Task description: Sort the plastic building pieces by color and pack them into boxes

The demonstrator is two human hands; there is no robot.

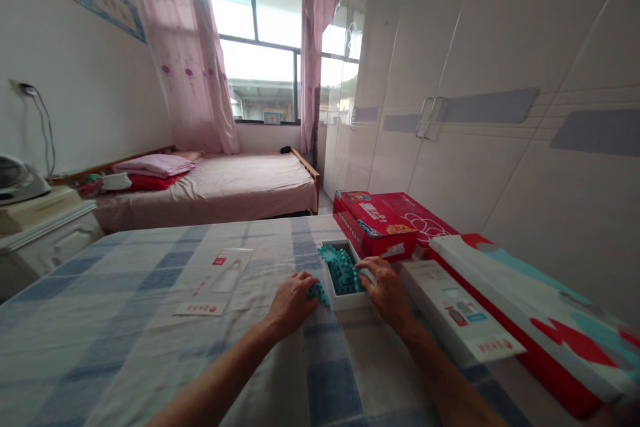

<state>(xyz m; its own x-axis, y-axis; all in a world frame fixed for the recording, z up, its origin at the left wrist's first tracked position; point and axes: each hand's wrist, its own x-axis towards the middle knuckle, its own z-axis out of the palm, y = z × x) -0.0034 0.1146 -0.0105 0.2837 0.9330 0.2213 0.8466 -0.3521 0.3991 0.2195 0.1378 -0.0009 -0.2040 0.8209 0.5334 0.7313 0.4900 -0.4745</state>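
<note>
A small open white box (pixel 350 301) lies on the checked cloth in front of me, filled with a teal beaded piece (pixel 342 270) whose full shape I cannot make out. Part of the teal beads spills over the far left rim. Beside the box's left wall, my left hand (pixel 294 296) is closed on a teal beaded strand (pixel 319 292). My right hand (pixel 384 285) is curled over the right wall, gripping the box's edge, and its fingertips are close to the beads inside.
Red boxes (pixel 367 217) stand behind the white box. To the right are a long white carton (pixel 457 307) and a large red-and-white box (pixel 530 320). A printed white card sleeve (pixel 215 282) lies at left. Beyond are a pink bed (pixel 240 180) and a wardrobe (pixel 450 47).
</note>
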